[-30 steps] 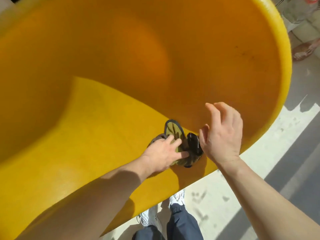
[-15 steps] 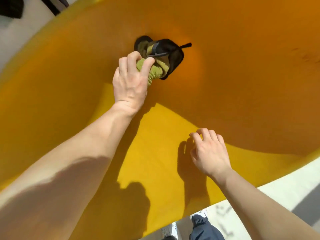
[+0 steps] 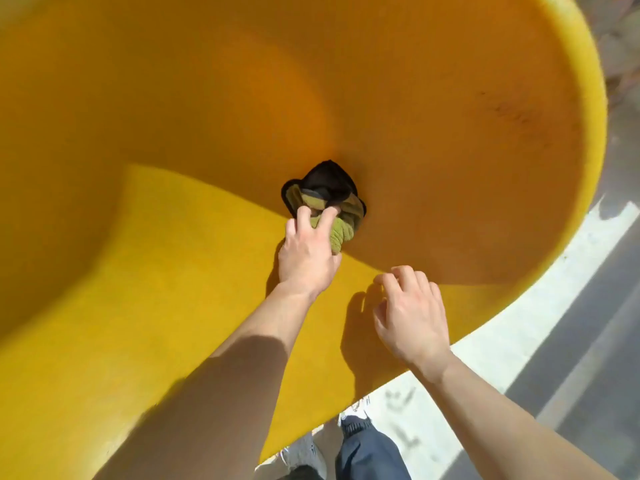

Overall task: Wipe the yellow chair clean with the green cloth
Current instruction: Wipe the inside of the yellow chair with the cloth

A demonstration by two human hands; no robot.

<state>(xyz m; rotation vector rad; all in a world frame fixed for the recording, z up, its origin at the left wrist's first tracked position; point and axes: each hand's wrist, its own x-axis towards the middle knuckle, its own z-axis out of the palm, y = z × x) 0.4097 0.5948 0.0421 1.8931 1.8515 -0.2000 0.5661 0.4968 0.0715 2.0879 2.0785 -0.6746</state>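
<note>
1. The green cloth [image 3: 341,232] lies bunched in the crease of the yellow chair [image 3: 173,258], where seat meets curved back
2. The left grip [image 3: 308,252] pinches it from the near side, fingers curled over the wad; the cloth sits just beyond them
3. The right grip [image 3: 408,320] hangs beside, nearer the seat edge, loosely curled, holding nothing
4. Dark smudges [image 3: 509,112] lie up-right of the cloth, well apart

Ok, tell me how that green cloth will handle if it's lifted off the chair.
The green cloth probably flops: it is bunched in folds under the left hand. Likely light, since a few fingers hold it against the yellow chair. Its ribbed pile looks unlikely to slip.
</note>
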